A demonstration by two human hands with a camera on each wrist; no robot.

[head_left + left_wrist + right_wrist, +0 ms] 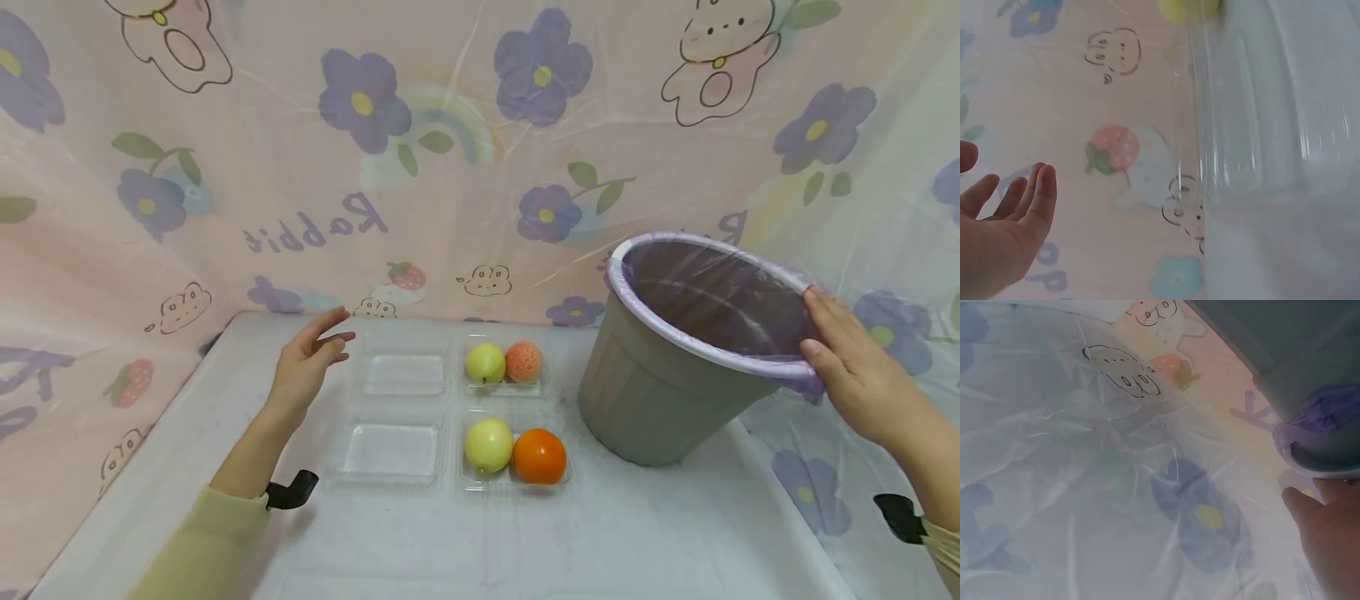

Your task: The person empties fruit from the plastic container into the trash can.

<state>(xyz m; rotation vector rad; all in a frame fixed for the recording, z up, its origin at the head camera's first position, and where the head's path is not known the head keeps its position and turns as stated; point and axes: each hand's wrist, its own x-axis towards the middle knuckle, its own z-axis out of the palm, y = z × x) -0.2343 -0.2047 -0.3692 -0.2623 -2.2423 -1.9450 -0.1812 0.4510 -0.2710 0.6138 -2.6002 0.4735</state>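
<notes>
Nearest are a pale sleeve [202, 542] on the left and, out to the right, a black wrist piece [900, 518]. On the white table [600, 542] beyond, a clear tray [388, 450] sits just left of a second tray [480, 484] holding a yellow-green fruit [488, 445] and an orange fruit [539, 456]. The right hand [858, 367] lies with straightened fingers against the rim of a grey bin [660, 383], lined in purple plastic [697, 292] and tilted toward that hand — right of the trays. The left hand [306, 358] hovers loosely spread, holding nothing, beside the back-left tray [405, 375]; the back-right tray [498, 391] carries another yellow-green fruit [485, 363] touching a speckled reddish fruit [524, 362] — then the flowered cloth [450, 183].
</notes>
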